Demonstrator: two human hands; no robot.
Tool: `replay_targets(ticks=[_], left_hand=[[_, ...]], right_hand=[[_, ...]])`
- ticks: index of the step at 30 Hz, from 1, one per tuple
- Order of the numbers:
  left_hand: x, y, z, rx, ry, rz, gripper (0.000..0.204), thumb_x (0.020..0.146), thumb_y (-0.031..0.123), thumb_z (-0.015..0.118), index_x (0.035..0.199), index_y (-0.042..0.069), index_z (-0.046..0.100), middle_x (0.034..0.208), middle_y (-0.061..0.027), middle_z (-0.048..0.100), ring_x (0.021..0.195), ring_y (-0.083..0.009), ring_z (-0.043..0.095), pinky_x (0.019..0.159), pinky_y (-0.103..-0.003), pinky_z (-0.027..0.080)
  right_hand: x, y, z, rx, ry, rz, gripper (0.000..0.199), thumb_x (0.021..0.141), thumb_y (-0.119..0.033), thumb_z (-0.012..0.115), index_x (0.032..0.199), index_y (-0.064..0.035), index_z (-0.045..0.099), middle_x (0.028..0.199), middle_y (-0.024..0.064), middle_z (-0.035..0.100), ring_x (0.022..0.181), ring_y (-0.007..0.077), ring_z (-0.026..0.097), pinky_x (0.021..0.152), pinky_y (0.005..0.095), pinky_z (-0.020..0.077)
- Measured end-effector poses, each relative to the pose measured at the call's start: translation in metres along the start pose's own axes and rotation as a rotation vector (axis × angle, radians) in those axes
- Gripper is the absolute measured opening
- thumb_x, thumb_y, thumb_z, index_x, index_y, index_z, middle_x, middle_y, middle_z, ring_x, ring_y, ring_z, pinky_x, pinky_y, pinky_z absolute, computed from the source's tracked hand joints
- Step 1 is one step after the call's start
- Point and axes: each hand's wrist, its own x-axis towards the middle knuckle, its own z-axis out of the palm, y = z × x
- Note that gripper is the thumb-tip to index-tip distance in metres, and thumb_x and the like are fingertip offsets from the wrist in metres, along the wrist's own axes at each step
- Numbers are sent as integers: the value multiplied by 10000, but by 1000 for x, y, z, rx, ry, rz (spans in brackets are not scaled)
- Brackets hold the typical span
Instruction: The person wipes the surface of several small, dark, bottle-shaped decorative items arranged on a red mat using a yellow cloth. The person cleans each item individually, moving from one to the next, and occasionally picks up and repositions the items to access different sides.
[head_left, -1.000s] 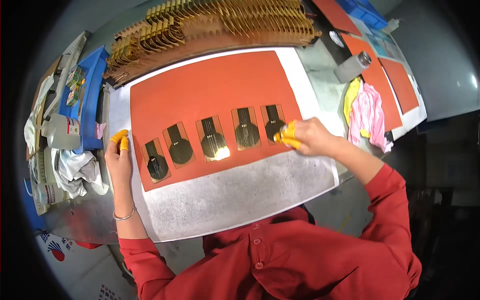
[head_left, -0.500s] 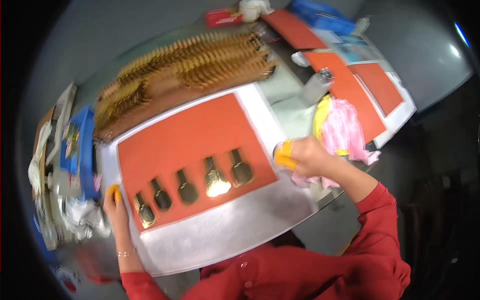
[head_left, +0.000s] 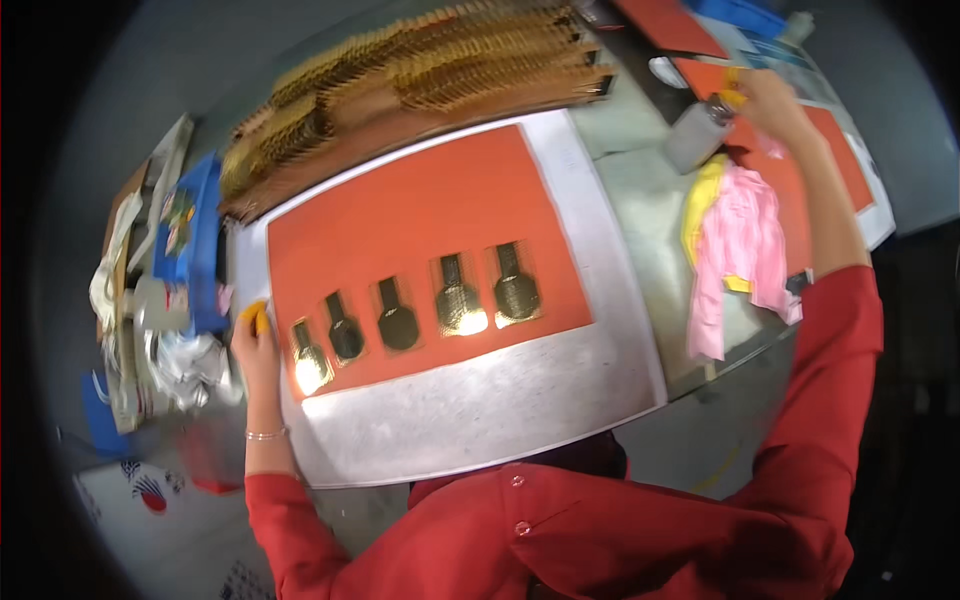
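My left hand (head_left: 258, 345), with yellow finger covers, is closed at the left edge of a white board (head_left: 450, 435); the fingertips are blurred. An orange sheet (head_left: 400, 215) covers much of the board. Near its front edge lies a row of several flat dark paddle-shaped pieces (head_left: 398, 318), glossy, with gold rims. My right hand (head_left: 770, 105) is stretched to the far right, also with yellow finger covers. Its fingers close around the top of a translucent bottle (head_left: 695, 140) with a grey cap. Motion blur hides the exact hold.
Behind the board, a brown tray (head_left: 350, 150) carries rows of gold-edged pieces (head_left: 440, 60). Pink cloth (head_left: 740, 240) and yellow cloth (head_left: 703, 205) lie right of it. More orange sheets (head_left: 840, 155) lie farther right. A blue bin (head_left: 190, 240) and crumpled white material (head_left: 190, 370) sit left.
My right hand has left the board's right edge and moved far right to the bottle's top. My left hand stays at the board's left edge. The whole view has shifted.
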Motion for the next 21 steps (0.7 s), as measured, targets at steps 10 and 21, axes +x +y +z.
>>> replay_targets(ticks=[10,21], left_hand=[[-9,-8,-7,-15,33,13,213,827,-15,488,987,-32,627,784,-94,607,647,-121,518,581,-256,417],[-6,-10,-6,-5,52,92,220,793,5,517,979,-12,633,796,-113,609,670,-160,556,612,-269,433]], right_hand=[[5,-9,0,-154,-18,-86,145,805,-153,585,884,-32,577,797,147,622,775,354,587,673,430,450],[4,-10,3,-337,48,-197,138,807,-173,570,866,-49,569,859,133,617,800,341,595,678,449,460]])
